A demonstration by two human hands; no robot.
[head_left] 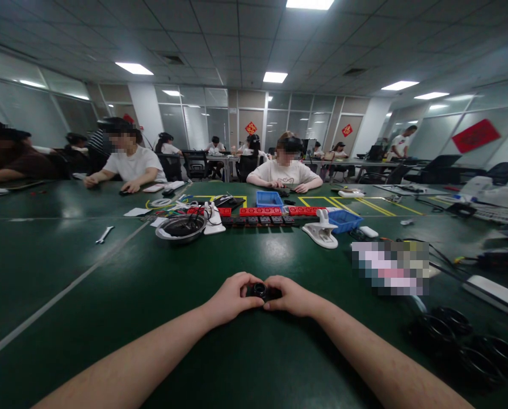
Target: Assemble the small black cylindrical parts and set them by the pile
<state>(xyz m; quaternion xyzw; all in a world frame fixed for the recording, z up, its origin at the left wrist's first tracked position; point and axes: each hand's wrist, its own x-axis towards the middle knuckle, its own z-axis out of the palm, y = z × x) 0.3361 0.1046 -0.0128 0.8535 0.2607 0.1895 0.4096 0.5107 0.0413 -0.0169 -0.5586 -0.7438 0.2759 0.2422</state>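
Metal bowl (181, 228) and white clamp (323, 232) placed far on green table (109, 295), black rings (458, 335) near right, small black part (261, 291) pinched between left hand (230, 298) and right hand (294, 296), fingers curled closed around it.

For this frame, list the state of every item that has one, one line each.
left hand: closed on the small black part
right hand: closed on the same part
small black part: held between both hands, just above the table
metal bowl: upright, holding dark items
wrench: lying flat, untouched
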